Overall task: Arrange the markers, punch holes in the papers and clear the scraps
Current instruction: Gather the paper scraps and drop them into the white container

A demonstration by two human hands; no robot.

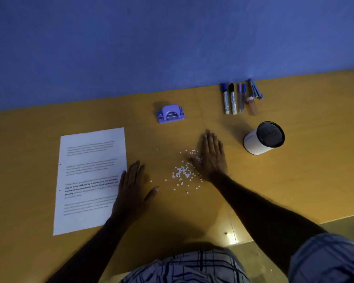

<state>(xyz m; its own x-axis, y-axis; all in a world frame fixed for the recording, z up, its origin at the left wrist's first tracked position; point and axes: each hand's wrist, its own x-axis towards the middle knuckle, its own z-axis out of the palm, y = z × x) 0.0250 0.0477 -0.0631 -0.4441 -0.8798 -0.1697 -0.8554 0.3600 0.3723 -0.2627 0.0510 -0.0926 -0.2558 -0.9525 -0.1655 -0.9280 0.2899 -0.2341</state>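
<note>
Small white paper scraps (pixel 183 172) lie scattered on the yellow-brown table (pixel 294 180) between my hands. My right hand (pixel 212 157) rests flat, fingers together, at the right edge of the scraps and touches some of them. Left of the scraps my left hand (pixel 134 183) lies flat with fingers apart, its outer edge over the right border of the printed papers (pixel 90 180). A purple hole punch (pixel 170 113) stands farther back. Several markers and pens (pixel 238 99) lie side by side near the wall at the back right.
A white cylindrical holder with a dark mesh inside (pixel 264 138) lies tipped on its side at the right. A blue wall (pixel 172 41) bounds the table's far edge. My checked shorts (pixel 184 268) show at the near edge.
</note>
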